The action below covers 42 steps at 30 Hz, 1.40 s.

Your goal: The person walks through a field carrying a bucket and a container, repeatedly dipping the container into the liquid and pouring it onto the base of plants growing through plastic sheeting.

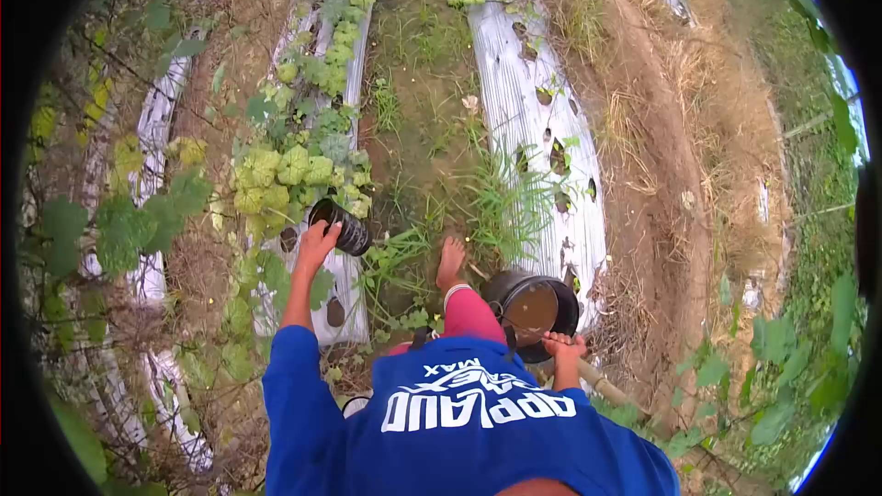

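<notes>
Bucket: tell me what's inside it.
The bucket holds brown, murky liquid. The bottom, and anything under the surface, is hidden by it.

Head-worn view, facing down, close above hands (pixel 319 243)

2 black vessels: a can (pixel 353 233) and a bucket (pixel 567 306).
The can, ribbed along its side, is tipped well over in the left hand (pixel 319 244), its dark open end towards the upper left; its inside is too dark to read. The bucket, round and wide-mouthed, holds murky brown liquid below its rim and hangs or stands at the right hand (pixel 564 346), which grips its near edge or handle; which cannot be told.
</notes>
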Available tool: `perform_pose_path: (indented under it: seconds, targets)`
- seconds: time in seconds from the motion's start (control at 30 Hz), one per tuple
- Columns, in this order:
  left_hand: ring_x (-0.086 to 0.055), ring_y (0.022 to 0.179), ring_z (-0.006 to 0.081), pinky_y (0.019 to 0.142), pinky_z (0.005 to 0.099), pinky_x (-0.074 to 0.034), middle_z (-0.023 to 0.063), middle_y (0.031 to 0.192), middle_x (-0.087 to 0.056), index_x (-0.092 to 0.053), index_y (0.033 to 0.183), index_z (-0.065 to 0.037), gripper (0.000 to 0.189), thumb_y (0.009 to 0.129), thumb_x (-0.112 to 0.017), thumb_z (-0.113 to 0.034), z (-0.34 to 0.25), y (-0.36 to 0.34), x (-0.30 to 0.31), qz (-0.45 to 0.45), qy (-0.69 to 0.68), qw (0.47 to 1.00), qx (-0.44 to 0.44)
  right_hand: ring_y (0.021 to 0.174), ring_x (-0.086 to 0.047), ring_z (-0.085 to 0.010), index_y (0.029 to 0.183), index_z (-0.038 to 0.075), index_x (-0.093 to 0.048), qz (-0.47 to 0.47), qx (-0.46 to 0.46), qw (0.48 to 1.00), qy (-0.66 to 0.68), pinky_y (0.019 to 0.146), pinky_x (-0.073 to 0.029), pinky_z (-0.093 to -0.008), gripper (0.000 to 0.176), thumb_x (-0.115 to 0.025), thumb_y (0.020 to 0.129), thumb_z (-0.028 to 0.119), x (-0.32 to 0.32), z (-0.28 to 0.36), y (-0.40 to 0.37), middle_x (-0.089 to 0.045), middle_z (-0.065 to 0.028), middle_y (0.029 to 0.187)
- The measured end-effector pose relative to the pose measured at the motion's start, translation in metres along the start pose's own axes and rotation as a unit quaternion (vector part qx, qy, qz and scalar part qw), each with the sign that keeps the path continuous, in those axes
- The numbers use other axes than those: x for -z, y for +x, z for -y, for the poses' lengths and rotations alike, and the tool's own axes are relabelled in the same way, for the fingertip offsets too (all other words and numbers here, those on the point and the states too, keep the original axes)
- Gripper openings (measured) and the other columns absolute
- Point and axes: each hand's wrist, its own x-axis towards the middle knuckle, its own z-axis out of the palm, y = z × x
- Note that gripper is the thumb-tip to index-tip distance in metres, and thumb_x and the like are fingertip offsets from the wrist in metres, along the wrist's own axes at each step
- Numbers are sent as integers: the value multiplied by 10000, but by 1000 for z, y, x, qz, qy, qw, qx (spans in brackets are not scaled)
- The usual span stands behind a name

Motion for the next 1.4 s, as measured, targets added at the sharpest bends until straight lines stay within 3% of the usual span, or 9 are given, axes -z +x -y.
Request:
perform_pose_path:
  seconds: [0.17,0.6,0.87,0.97,1.03,1.23,1.3,1.33,1.4]
  targets:
    - [-519,693,383,654,430,-416,250,737,-534,-546,850,62,529,868,-603,-463,13,63,33,-105,-5,994,37,474,-182,-185,550,192,-143,-23,-38,997,-57,623,-314,-407,463,-408,798,479,-165,-80,8,-142,-10,486]
    - [-428,569,231,557,407,-369,142,600,-433,-491,701,20,478,853,-634,-410,45,276,104,-12,-66,990,121,483,-231,-222,478,166,-201,6,-86,994,-73,595,-300,-406,439,-436,716,449,-444,-249,68,-205,-46,469]
    - [-481,604,305,592,418,-394,194,654,-473,-497,730,18,463,868,-630,-404,-2,536,136,-9,-27,997,70,527,-266,-236,514,161,-194,-41,-44,996,-65,636,-317,-422,434,-438,721,455,-613,-343,54,-230,-53,490]
    - [-518,683,381,640,434,-409,211,721,-517,-529,815,23,478,870,-611,-444,-53,641,155,8,-31,999,13,623,-242,-195,711,188,-153,-57,-34,995,-68,712,-271,-398,433,-478,742,471,-648,-365,69,-215,-12,640]
    - [-527,687,372,651,445,-409,206,720,-522,-525,832,21,480,875,-605,-450,-77,714,153,-12,-3,999,-40,565,-258,-230,563,160,-207,-78,-37,993,-76,677,-321,-442,411,-453,715,452,-688,-372,79,-202,-49,531]
    - [-391,625,210,589,406,-343,110,650,-359,-419,731,4,495,899,-606,-422,-135,897,169,40,-75,995,-53,682,-412,-320,693,157,-289,-125,-21,987,-97,743,-348,-506,354,-464,706,465,-796,-426,130,-338,-100,650]
    - [-362,632,184,579,388,-332,96,655,-338,-413,727,5,495,897,-617,-414,-164,956,171,29,-86,996,-15,669,-426,-339,673,156,-278,-36,-60,985,-157,726,-367,-516,376,-471,705,477,-840,-439,152,-347,-91,623]
    - [-365,628,184,575,381,-332,96,650,-346,-424,729,8,491,897,-618,-410,-170,985,167,18,-70,997,-10,608,-407,-312,613,154,-241,-146,-20,978,-149,703,-383,-514,406,-465,714,477,-885,-465,141,-324,-67,562]
    - [-371,612,185,566,369,-335,96,632,-367,-455,728,8,472,902,-612,-401,-189,1026,167,-7,-60,998,10,502,-316,-254,533,170,-185,-144,-26,984,-105,660,-371,-482,443,-467,720,457,-933,-488,141,-257,-39,482]
